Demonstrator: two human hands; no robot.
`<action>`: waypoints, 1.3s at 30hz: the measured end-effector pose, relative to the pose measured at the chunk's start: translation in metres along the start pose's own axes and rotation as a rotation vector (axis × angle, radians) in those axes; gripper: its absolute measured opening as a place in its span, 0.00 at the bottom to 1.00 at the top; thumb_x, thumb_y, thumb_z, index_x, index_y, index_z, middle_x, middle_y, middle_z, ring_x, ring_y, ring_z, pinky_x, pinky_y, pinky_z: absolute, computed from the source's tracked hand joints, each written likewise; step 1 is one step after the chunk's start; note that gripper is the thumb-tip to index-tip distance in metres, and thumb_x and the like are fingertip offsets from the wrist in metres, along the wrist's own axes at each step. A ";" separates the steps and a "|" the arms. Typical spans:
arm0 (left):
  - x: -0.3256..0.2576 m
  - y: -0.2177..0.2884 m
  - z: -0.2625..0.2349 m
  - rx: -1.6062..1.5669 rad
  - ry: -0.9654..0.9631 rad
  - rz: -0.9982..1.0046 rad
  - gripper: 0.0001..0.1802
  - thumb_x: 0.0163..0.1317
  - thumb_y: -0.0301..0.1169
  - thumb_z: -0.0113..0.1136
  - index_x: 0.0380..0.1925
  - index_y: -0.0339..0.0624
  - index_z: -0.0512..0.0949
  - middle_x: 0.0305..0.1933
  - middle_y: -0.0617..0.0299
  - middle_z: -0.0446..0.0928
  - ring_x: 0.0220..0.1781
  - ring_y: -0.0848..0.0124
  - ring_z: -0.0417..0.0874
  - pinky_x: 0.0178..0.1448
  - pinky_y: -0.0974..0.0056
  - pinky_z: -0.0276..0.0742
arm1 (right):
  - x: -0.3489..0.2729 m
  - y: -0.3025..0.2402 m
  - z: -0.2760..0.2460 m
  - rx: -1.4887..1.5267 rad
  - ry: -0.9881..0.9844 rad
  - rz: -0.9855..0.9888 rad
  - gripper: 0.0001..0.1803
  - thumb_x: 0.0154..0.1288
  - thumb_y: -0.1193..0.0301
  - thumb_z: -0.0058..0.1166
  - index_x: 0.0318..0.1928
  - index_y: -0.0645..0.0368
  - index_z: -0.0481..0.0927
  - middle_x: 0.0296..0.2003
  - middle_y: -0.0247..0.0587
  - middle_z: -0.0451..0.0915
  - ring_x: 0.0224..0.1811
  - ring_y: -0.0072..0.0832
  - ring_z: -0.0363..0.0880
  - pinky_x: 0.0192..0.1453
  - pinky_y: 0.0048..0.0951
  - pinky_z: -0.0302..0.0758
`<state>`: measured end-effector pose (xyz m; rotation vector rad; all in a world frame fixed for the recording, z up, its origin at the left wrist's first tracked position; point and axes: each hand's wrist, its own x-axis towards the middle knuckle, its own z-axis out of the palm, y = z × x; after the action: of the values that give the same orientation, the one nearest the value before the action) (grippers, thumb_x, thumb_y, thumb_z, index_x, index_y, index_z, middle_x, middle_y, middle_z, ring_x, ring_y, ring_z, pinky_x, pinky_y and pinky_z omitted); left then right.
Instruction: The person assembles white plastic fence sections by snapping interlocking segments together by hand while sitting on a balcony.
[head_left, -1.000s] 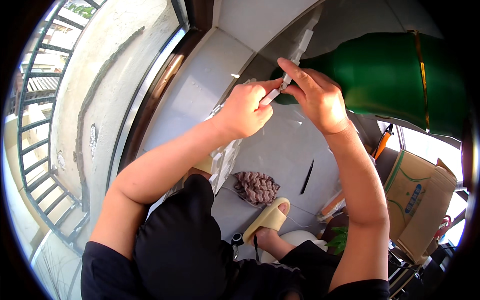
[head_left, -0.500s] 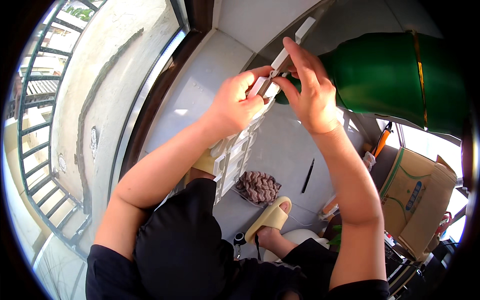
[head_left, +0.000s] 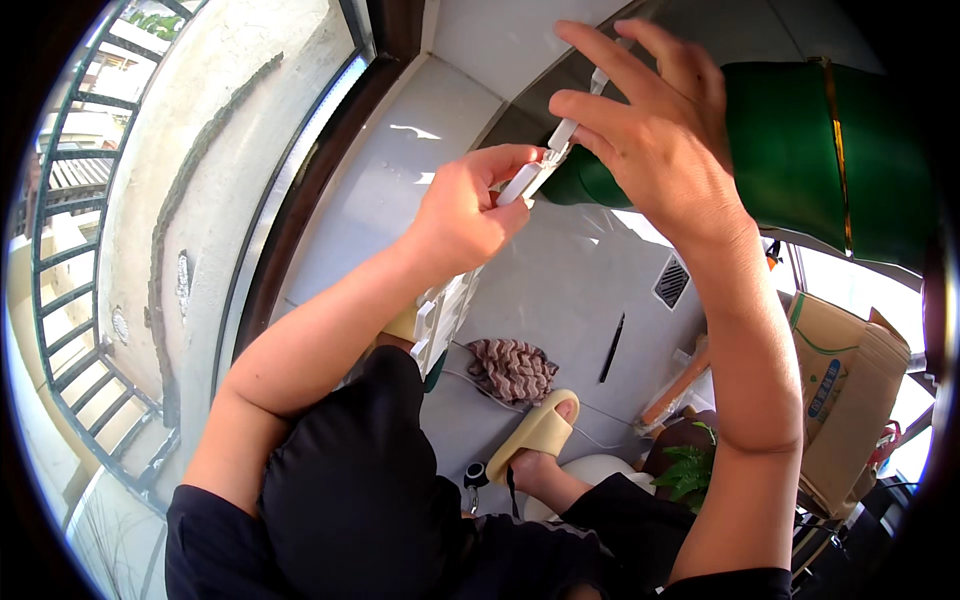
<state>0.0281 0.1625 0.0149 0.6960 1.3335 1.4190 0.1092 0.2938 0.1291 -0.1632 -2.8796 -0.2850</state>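
A long white plastic frame piece [head_left: 528, 178] with open slots is held up in front of me, its lower end [head_left: 440, 325] hanging down near my knee. My left hand [head_left: 462, 215] grips it at the middle. My right hand [head_left: 652, 130] is raised above it, thumb and fingers pinching its upper part [head_left: 562, 135] while the other fingers spread out. Behind the hands lies a large green bag [head_left: 810, 160].
A window frame [head_left: 300, 190] and balcony railing [head_left: 60, 200] run along the left. On the grey floor lie a brownish knitted cloth [head_left: 512, 367], a dark thin stick [head_left: 611, 348] and a floor drain [head_left: 671, 281]. My foot wears a yellow slipper [head_left: 535, 432]. A cardboard box [head_left: 845, 400] stands at the right.
Both hands have lifted the white piece higher and nearer to the camera. My right hand has opened its outer fingers and moved up along the piece.
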 end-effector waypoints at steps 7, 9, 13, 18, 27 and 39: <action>-0.005 0.015 0.002 0.371 -0.045 0.078 0.21 0.51 0.18 0.50 0.49 0.32 0.71 0.41 0.60 0.76 0.28 0.82 0.70 0.33 0.74 0.69 | 0.014 0.027 0.004 0.123 -0.174 -0.203 0.08 0.39 0.71 0.62 0.26 0.52 0.80 0.31 0.29 0.75 0.45 0.27 0.71 0.62 0.36 0.56; -0.006 0.010 0.006 0.346 0.000 0.133 0.21 0.48 0.19 0.50 0.47 0.34 0.72 0.37 0.56 0.76 0.24 0.77 0.70 0.30 0.72 0.68 | 0.018 0.027 0.004 0.172 -0.223 -0.304 0.07 0.37 0.73 0.61 0.23 0.54 0.79 0.26 0.30 0.73 0.39 0.28 0.71 0.59 0.36 0.60; -0.005 0.003 0.005 0.335 0.115 0.256 0.20 0.51 0.20 0.50 0.48 0.34 0.72 0.28 0.64 0.75 0.22 0.83 0.66 0.26 0.74 0.65 | 0.020 0.025 0.005 0.109 -0.265 -0.291 0.06 0.37 0.73 0.61 0.22 0.55 0.78 0.23 0.29 0.73 0.38 0.27 0.71 0.56 0.36 0.63; -0.006 0.013 0.002 0.334 0.113 0.125 0.21 0.46 0.20 0.50 0.45 0.36 0.75 0.24 0.54 0.75 0.19 0.72 0.70 0.25 0.69 0.66 | 0.017 0.025 0.018 0.107 -0.071 -0.279 0.06 0.38 0.74 0.60 0.21 0.54 0.77 0.24 0.28 0.74 0.36 0.25 0.71 0.53 0.35 0.62; -0.005 0.010 -0.008 0.185 -0.010 -0.025 0.22 0.47 0.21 0.51 0.47 0.36 0.74 0.20 0.61 0.71 0.20 0.81 0.67 0.25 0.72 0.64 | 0.016 0.020 0.018 0.128 -0.063 -0.253 0.04 0.42 0.73 0.59 0.21 0.54 0.76 0.25 0.26 0.75 0.38 0.24 0.71 0.50 0.36 0.59; 0.012 0.037 -0.005 0.667 0.199 0.053 0.16 0.51 0.40 0.60 0.27 0.37 0.77 0.25 0.54 0.77 0.22 0.60 0.75 0.29 0.60 0.69 | 0.013 0.009 0.008 -0.028 -0.156 -0.170 0.06 0.43 0.73 0.56 0.27 0.54 0.77 0.29 0.28 0.75 0.42 0.27 0.71 0.50 0.34 0.62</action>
<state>0.0095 0.1769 0.0465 1.0421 1.9890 1.0913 0.0961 0.3055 0.1267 0.0578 -3.0504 -0.3589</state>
